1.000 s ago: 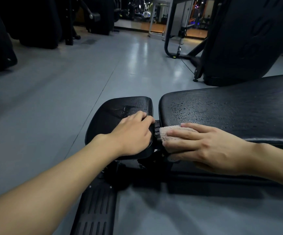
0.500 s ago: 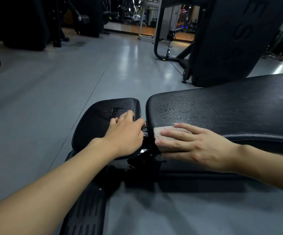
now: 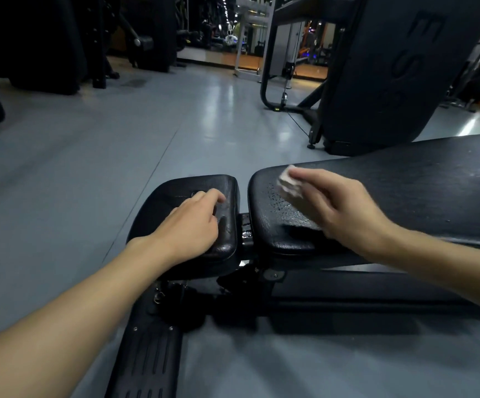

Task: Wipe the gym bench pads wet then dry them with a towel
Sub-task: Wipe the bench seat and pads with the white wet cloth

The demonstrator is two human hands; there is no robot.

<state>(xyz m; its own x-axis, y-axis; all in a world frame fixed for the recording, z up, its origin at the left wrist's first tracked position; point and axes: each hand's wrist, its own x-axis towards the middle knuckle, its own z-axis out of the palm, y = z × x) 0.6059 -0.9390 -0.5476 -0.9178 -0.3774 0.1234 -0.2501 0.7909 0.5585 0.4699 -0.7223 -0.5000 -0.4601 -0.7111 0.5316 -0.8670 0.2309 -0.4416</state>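
The left hand (image 3: 194, 222) lies palm down on the small seat pad (image 3: 175, 196), fingers loosely curled and resting on its top surface; it grips nothing. The right hand (image 3: 339, 205) presses a small pale cloth (image 3: 289, 183) flat against the near end of the long back pad (image 3: 405, 191), fingers extended over the cloth and holding it down. The right hand and cloth are motion-blurred, so the exact finger placement cannot be told with certainty; the thumb appears to sit beneath the cloth's edge. A patch of water droplets (image 3: 283, 209) shows on the long pad just below the cloth. A narrow gap separates the two pads, with a metal hinge bracket (image 3: 246, 228) visible in it. The bench frame (image 3: 347, 285) runs beneath the pads, and a ribbed black foot plate (image 3: 146, 366) lies on the grey floor (image 3: 75, 182) at the near end. A large black machine (image 3: 391, 67) stands behind the bench
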